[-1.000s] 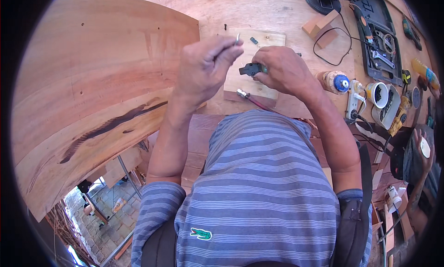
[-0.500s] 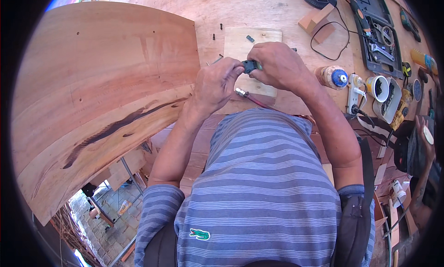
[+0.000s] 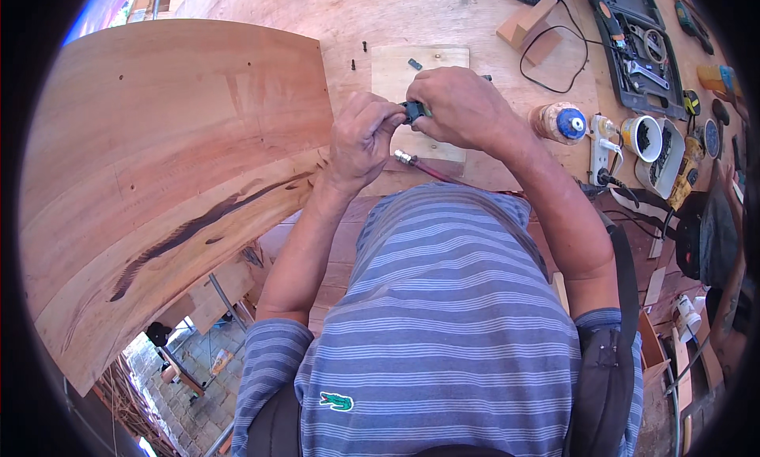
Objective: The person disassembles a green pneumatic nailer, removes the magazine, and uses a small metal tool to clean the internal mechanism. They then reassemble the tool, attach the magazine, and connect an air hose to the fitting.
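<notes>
Between my hands is a small dark block-like part [image 3: 413, 111]; its exact kind is not clear. My left hand [image 3: 362, 136] pinches its left end between thumb and fingers. From the other side my right hand [image 3: 461, 108] grips it, fingers curled over and hiding much of it. Below them lies a pale wooden board [image 3: 386, 59], with a small dark flat piece [image 3: 415, 63] resting on it. Two black screws [image 3: 365, 46] stand to the left of that board. A metal hose fitting [image 3: 404, 157] on a red hose [image 3: 434, 172] lies just nearer to me.
A large plywood panel [image 3: 182, 100] fills the left. Rightward on the table are wooden blocks [image 3: 529, 29], a blue-topped bottle [image 3: 566, 123], a power strip [image 3: 602, 160], a white tub [image 3: 642, 138], a drill [image 3: 687, 172] and an open tool case [image 3: 637, 53]. Another person's arm shows at far right.
My hands have shifted slightly with the whole view, and the dark part has turned a little between them. The other person's hand at far right has moved mostly out of sight.
</notes>
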The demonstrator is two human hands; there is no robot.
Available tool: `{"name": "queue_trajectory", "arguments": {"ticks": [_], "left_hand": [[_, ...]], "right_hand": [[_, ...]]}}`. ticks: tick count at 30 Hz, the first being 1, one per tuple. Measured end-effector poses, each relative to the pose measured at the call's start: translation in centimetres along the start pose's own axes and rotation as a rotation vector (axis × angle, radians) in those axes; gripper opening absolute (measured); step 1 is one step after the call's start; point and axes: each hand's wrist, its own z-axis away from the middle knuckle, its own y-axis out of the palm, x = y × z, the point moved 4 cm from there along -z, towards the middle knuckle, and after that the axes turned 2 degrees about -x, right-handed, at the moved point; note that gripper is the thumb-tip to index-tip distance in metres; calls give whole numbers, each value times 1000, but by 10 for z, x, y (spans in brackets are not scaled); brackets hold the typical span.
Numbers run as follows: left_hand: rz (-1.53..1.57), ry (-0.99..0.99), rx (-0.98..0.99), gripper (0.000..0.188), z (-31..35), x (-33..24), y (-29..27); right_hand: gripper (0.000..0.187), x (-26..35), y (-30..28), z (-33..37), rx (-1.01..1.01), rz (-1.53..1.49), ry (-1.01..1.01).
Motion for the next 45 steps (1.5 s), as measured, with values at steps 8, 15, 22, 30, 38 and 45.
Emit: {"name": "queue_trajectory", "arguments": {"ticks": [8, 15, 22, 30, 38, 45], "left_hand": [[15, 34, -2, 8, 0, 2, 1], [-38, 105, 6, 11, -3, -2, -1], [-84, 167, 35, 15, -4, 0, -2], [-64, 152, 45, 14, -4, 3, -2], [-48, 158, 36, 18, 0, 3, -1], [-226, 257, 165, 17, -7, -18, -6]], "right_hand": [[17, -1, 0, 0, -4, -2, 9], [16, 0, 0, 1, -25, -7, -7], [16, 0, 0, 0, -5, 8, 2], [15, 0, 0, 0, -34, 2, -6], [16, 0, -1, 0, -12, -13, 14], [19, -2, 8, 6, 48, 2, 13]]}}
